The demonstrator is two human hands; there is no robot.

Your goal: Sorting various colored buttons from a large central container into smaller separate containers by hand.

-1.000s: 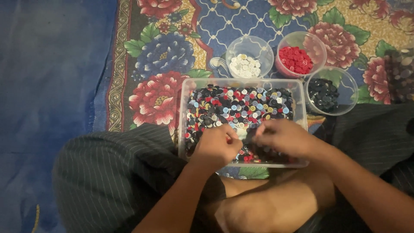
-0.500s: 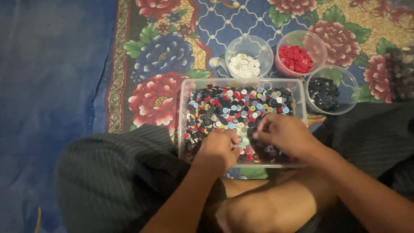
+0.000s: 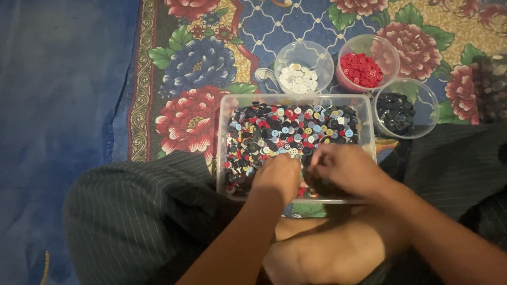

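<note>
A clear rectangular plastic tub (image 3: pixel 223 113) holds a heap of mixed buttons (image 3: pixel 285 132) in black, red, white, blue and yellow. Both my hands rest inside its near half. My left hand (image 3: pixel 277 177) is curled, knuckles up, fingers down in the buttons. My right hand (image 3: pixel 346 170) is beside it, almost touching, fingers bent into the pile. Whether either hand pinches a button is hidden. Behind the tub stand three clear round bowls: one with white buttons (image 3: pixel 299 79), one with red buttons (image 3: pixel 361 70), one with black buttons (image 3: pixel 395 112).
I sit cross-legged on a floral rug (image 3: pixel 200 63), dark striped trousers (image 3: pixel 142 211) at both sides and a bare foot (image 3: pixel 327 253) below the tub. A blue cloth (image 3: pixel 58 105) covers the floor at left. A dim container of dark buttons (image 3: pixel 494 87) sits at the right edge.
Both hands stay in the tub's near half. The right hand has shifted slightly left and closer to the left hand, fingers working in the pile.
</note>
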